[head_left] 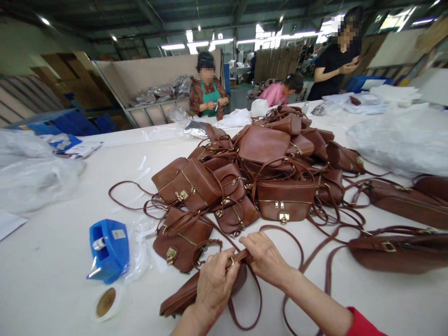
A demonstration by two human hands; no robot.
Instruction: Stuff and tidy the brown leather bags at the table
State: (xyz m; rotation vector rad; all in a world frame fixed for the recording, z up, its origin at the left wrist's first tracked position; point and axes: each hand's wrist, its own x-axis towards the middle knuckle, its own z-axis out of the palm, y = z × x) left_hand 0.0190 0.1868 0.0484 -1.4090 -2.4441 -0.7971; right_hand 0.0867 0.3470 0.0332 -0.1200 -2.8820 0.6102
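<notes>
My left hand [214,282] and right hand [264,259] are both grasping a strap [241,255], fingers closing on it side by side. A bag [184,293] is lying beneath the left hand, extending toward 8 o'clock. Relative to my hands, a pile [264,142] of similar bags is rising at 12, a dispenser [121,247] is standing at 9, and a tape roll [106,301] is lying at 8.

The left hand [215,281] and right hand [265,257] are close together, both curled in a pinch, and the right arm [317,298] slants up from the lower right.
</notes>
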